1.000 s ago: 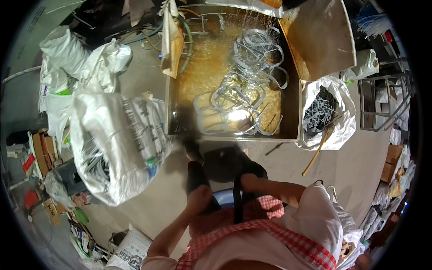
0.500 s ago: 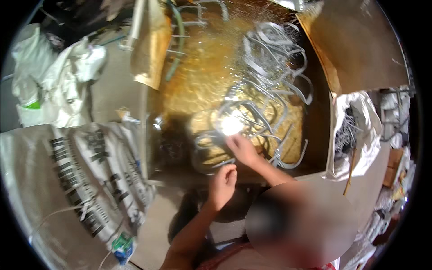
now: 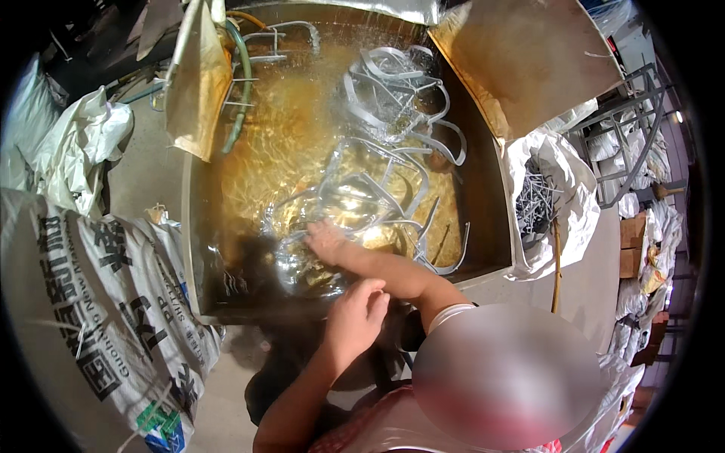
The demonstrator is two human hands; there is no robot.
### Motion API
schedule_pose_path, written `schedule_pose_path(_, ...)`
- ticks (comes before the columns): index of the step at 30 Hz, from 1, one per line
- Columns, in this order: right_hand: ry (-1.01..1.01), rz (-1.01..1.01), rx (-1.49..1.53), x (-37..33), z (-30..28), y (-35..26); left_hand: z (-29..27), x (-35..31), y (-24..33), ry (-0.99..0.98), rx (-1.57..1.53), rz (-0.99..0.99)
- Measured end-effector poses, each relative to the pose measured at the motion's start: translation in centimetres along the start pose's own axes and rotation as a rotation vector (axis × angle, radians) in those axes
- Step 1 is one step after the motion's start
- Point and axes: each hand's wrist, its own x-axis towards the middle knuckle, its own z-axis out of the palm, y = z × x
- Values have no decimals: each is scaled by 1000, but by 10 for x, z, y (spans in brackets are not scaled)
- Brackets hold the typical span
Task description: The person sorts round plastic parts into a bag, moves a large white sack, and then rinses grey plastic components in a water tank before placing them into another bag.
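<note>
A metal tank [image 3: 483, 272] of yellowish water holds several bent grey strips [image 3: 434, 268], some looped into a tangle at the back right. My right hand [image 3: 326, 240] reaches across the tank's front and touches the rippling water beside the submerged strips. Its fingers look spread, though splashes partly hide their tips. Just over the tank's front edge, my left hand [image 3: 356, 313] has its fingers loosely curled, with nothing visible in them. The strips below my right hand are blurred by the ripples.
A green hose [image 3: 242, 98] hangs into the tank's back left. Rusty flaps [image 3: 521, 68] rise at the rear. A white sack [image 3: 578, 204] of thin grey pieces stands on the right. Large printed sacks [image 3: 106, 302] lie on the left. A thin stick [image 3: 557, 268] leans by the right sack.
The view has shifted, so the tank sits further left. My right hand has moved left and forward into the water, rippling it. My left hand remains by the front edge.
</note>
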Motion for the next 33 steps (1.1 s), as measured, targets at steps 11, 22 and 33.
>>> schedule_pose_path(11, -321, 131, 13, -34, 8, 58, -42, -6, 6, -42, 512, 47)
schedule_pose_path(22, 396, 408, 592, -78, -68, 144, -174, -4, -85, 447, 1141, -348)
schedule_pose_path(33, 601, 427, 305, 43, -73, 279, -189, -4, -141, 503, 1255, -256)
